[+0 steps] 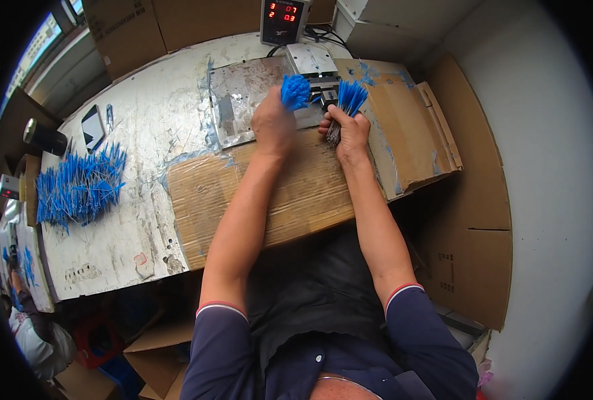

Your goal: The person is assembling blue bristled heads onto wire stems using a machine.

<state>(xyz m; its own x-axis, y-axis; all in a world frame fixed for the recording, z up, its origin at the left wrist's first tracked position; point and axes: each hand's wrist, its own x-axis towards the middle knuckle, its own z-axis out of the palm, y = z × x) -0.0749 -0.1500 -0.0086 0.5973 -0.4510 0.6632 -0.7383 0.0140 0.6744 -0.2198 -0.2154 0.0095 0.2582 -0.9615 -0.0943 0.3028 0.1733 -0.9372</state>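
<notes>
My left hand is closed round a bundle of thin blue-ended pieces, their blue ends facing up and away from me. In my right hand is a second bundle, with blue tops fanning out above the fingers and thin greyish stems sticking out below. Between and just beyond the hands stands a small metal machine with a black block at its front. My right fingers are close to that block; whether they touch it I cannot tell.
A big pile of blue-ended pieces lies on the white table at left, near a phone and a dark cylinder. A box with a red display stands at the back. Cardboard covers the front edge. Another person sits far left.
</notes>
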